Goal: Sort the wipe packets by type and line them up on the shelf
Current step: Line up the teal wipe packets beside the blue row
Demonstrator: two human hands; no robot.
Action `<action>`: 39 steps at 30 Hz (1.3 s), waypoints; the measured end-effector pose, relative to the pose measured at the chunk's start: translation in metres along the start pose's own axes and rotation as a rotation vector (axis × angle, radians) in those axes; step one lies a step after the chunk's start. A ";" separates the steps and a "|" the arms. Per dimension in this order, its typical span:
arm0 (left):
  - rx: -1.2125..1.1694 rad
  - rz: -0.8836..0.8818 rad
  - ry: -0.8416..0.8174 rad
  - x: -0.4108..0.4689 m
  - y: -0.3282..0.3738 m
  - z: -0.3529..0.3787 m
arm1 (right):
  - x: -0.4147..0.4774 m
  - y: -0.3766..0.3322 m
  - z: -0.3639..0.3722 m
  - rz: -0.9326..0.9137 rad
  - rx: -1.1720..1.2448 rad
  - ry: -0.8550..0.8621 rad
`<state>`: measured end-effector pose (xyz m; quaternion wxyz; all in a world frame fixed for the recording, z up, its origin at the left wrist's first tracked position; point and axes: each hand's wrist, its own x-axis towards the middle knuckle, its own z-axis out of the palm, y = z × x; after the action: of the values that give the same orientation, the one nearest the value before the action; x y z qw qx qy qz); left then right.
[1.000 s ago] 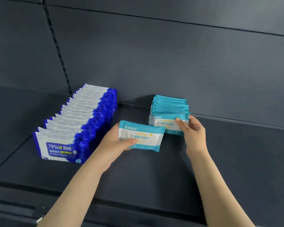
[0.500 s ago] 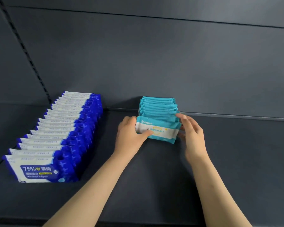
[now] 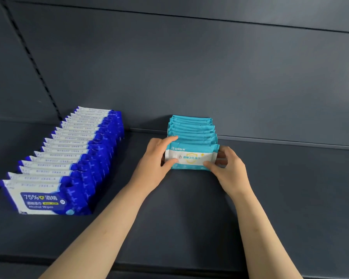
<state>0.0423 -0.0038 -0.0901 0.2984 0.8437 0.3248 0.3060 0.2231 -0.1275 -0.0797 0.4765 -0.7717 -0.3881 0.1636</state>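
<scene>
Teal packet [image 3: 190, 158] stands at the front of the teal row [image 3: 191, 129], well right of the blue row [image 3: 69, 158]. Left hand [image 3: 155, 160] and right hand [image 3: 228, 166] pinch its ends, likely squaring it up.

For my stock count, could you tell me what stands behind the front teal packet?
A row of teal packets reaches back toward the shelf wall. Only their top edges show; the front packet covers their faces.

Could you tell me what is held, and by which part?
The front teal wipe packet: left hand at its left end, right hand at its right end.
</scene>
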 end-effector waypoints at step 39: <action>-0.796 -0.216 -0.420 -0.302 0.088 -0.047 | -0.438 0.005 -0.075 0.435 0.525 0.718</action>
<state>-0.1405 -0.2643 -0.0957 0.6886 0.6686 0.2004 0.1966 -0.0107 -0.5047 -0.0989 0.7131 -0.6966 0.0251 0.0752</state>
